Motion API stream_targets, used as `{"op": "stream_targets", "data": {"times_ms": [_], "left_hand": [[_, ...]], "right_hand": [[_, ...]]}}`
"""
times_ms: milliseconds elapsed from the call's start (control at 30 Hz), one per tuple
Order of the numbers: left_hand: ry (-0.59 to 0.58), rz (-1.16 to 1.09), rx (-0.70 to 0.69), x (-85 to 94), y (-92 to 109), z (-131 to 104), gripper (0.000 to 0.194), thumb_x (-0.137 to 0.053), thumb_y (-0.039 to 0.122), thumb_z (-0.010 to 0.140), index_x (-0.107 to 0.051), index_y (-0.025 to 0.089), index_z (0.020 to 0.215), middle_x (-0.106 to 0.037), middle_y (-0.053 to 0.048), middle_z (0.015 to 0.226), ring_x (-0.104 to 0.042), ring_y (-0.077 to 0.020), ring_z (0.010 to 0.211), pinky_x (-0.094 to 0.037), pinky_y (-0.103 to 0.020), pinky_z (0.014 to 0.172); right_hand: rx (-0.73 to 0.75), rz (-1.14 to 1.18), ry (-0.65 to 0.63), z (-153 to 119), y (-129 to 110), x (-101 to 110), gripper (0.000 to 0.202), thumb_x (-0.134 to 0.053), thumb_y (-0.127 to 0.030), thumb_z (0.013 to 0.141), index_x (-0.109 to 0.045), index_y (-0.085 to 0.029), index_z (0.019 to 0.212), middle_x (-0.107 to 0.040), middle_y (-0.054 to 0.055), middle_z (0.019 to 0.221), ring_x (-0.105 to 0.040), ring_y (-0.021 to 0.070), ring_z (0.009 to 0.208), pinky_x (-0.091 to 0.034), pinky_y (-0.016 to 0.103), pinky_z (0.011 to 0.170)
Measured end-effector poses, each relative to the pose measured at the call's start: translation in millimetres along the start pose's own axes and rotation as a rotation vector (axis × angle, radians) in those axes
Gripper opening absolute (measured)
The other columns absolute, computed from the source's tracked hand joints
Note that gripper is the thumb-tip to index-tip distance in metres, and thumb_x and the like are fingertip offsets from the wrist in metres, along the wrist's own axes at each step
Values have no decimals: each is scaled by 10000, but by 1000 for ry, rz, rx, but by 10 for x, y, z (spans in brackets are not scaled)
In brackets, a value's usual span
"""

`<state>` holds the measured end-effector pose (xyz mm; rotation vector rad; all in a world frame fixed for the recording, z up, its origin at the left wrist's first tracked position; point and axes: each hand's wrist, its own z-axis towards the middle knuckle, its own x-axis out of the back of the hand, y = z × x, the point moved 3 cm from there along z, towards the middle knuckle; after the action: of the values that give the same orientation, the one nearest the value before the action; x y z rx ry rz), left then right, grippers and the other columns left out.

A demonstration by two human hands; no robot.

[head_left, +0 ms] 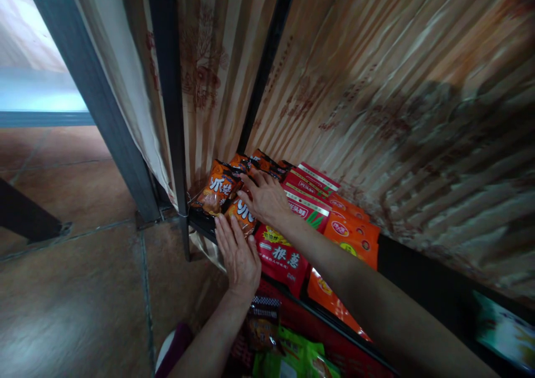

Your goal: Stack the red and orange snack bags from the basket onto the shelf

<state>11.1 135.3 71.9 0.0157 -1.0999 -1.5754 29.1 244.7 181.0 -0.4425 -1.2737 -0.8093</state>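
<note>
Small orange and black snack bags (pixel 218 185) lie in rows at the left end of a dark shelf. My left hand (pixel 239 254) rests against the front of an orange bag, its fingers stretched out and holding nothing. Over the bags behind it lies my right hand (pixel 266 198), fingers spread, touching their tops. Red snack packets (pixel 284 255) stand beside them to the right, partly covered by my right forearm. Farther right are larger orange packets (pixel 353 233).
Beige patterned curtain (pixel 334 99) hangs behind the shelf. Dark metal posts (pixel 169 88) rise at its left. Below are green packets (pixel 292 350) and a brown one (pixel 263 328). A green and white packet (pixel 504 328) lies far right. Tiled floor (pixel 83 289) shows at left.
</note>
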Motion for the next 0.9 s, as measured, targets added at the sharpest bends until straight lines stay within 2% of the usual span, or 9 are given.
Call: {"op": "stream_targets", "data": {"times_ms": [133,300,433,567,700,900], "left_hand": [[0,-28,-3,-4,-2,26,645,-403,180,904,-113,71,1470,-101,-260,1527,-25,-312,1423,-236,-550,1102],[-9,-90,7,-34,-6,66,639,-386,166,912,-93,97,1475,-130,-247,1527,-40,-295,1425,-258,-532,1104],[-21,-95,5,-60,-5,82,642,-388,179,913,-92,98,1477,-199,-234,1516,-65,-280,1425,-266,-516,1109],[-22,-7,-14,-27,13,90,626,-391,177,905,-136,68,1467,-300,-230,1481,-99,-269,1424,-235,-521,1120],[-48,81,7,8,10,80,599,-415,221,899,-234,28,1436,-256,-248,1491,-49,-310,1422,-220,-548,1112],[-74,128,-36,-1,-7,51,579,-402,232,907,-262,21,1427,-278,-236,1486,-71,-303,1423,-244,-530,1109]], "right_hand": [[-44,56,-11,18,-5,-8,462,-409,-371,918,-468,-179,1334,-535,137,1282,-511,276,1128,-408,388,954],[-46,192,15,130,41,58,376,-478,-269,885,-571,-158,1232,-550,127,1234,-548,232,1096,-437,332,951],[-17,202,46,221,42,80,326,-490,-233,876,-614,-171,1171,-546,110,1242,-570,224,1073,-451,334,943],[-2,155,60,253,19,32,315,-452,-232,895,-627,-174,1151,-557,98,1239,-565,230,1080,-452,342,943],[-12,86,82,213,31,-34,335,-431,-264,910,-609,-191,1184,-567,94,1235,-540,248,1094,-446,359,931],[-1,10,128,153,28,-123,371,-354,-313,940,-579,-217,1219,-551,85,1271,-509,261,1090,-428,376,894]]}}
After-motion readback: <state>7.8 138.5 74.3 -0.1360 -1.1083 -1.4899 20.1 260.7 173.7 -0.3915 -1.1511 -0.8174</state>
